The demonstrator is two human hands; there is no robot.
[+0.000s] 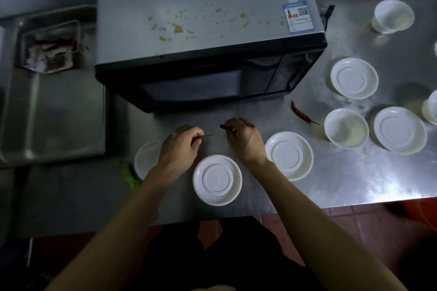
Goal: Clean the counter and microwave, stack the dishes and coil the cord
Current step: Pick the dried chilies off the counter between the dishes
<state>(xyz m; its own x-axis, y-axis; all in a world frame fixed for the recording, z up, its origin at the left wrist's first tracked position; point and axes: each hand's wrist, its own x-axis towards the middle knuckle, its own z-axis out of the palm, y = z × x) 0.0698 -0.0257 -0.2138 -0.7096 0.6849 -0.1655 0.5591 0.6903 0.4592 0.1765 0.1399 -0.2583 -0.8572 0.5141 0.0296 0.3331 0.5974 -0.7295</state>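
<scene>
Red and loose, the whole chili (303, 113) lies slanted on the counter (354, 184) toward its right edge, nearer my right hand (243, 137), while both that and my left hand (182, 143) pinch chili bits.

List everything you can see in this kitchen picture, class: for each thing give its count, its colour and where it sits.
microwave: one, grey top and black front, at the back of the counter, yellow food bits on top
sticker: one, blue and white, right of the microwave top
counter: one, steel, under everything
white dishes: eight fully in view, spread in front and to the right, more cut off at the right edge
whole dried chilli: one, red, right of the microwave front
green scrap: one, left counter edge
tray: one, steel, far left, holding dark scraps
left hand: pinches a thin chilli piece
right hand: pinches a dark chilli piece
</scene>
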